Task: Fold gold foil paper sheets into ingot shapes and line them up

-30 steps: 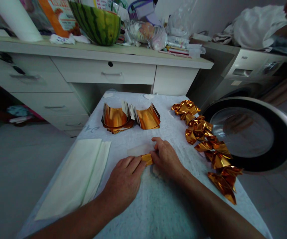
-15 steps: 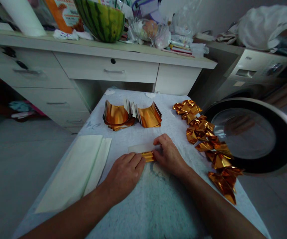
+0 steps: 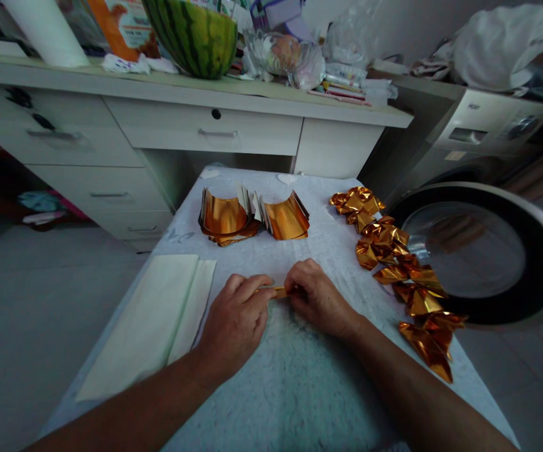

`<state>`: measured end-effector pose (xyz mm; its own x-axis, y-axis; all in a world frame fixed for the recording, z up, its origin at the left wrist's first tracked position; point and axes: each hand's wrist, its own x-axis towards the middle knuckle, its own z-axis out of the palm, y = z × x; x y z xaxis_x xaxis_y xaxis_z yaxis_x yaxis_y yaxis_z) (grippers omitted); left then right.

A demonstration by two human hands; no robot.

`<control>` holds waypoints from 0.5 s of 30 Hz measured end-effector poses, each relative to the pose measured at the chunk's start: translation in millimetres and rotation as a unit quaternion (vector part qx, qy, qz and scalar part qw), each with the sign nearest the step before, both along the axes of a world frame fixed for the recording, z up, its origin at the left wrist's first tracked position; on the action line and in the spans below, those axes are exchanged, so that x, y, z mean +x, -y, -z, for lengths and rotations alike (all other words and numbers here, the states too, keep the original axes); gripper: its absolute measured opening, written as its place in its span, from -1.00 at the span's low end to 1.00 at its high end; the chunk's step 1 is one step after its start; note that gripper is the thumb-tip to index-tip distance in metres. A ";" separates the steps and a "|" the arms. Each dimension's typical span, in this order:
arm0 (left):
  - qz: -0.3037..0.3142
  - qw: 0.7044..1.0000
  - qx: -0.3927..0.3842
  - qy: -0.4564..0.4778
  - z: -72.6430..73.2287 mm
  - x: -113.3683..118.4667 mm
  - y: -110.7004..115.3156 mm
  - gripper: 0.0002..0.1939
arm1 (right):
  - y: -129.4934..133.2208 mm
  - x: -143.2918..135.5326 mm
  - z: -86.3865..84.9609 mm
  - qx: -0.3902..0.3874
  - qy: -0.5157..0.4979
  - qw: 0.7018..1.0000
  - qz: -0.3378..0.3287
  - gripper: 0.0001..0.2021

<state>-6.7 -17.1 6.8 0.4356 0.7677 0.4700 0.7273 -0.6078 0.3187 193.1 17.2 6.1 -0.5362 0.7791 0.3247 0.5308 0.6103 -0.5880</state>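
Note:
A narrow rolled strip of gold foil paper [image 3: 279, 292] lies between my two hands over the cloth-covered table. Its left end is pinched by my left hand [image 3: 239, 323]; the fingers are closed on it. My right hand [image 3: 317, 295] grips the other end, with its fingertips curled and partly hidden. Beyond the hands stand two stacks of curved gold foil sheets, a left stack [image 3: 226, 216] and a right stack [image 3: 284, 218]. Several folded gold foil pieces [image 3: 384, 242] form a row along the table's right side.
Folded pale paper sheets [image 3: 144, 320] lie on the left of the table [image 3: 299, 402]. Behind it is a white desk [image 3: 252, 129] bearing a cut watermelon [image 3: 193, 41]. An open washing machine door [image 3: 473, 251] is close to the right edge.
The gold foil between my hands has become narrower, and the pale sheet edge behind it no longer shows. My right fingers have curled in closer to the foil.

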 end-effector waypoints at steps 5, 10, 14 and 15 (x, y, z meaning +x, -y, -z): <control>-0.003 1.000 0.020 0.016 5.6 -5.8 0.8 -0.76 | 1.7 -2.1 1.9 0.069 -0.009 0.997 0.028 -0.74; 0.009 0.998 0.028 0.057 7.3 -6.8 -2.0 -0.71 | 3.8 -2.0 0.9 0.096 0.025 0.994 0.044 -0.77; 0.009 0.998 0.001 0.062 9.0 -4.0 -2.7 -0.71 | 3.3 -0.9 0.0 0.078 0.050 0.995 0.036 -0.83; 0.004 0.998 -0.010 0.056 10.0 -3.1 -2.8 -0.71 | 3.0 -0.6 0.0 0.071 0.057 0.995 0.031 -0.83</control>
<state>-9.8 -14.3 -3.2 0.3877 0.7739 0.5007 0.6813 -0.6065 0.4098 192.5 14.2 6.1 -0.5286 0.7620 0.3742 0.6278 0.6476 -0.4318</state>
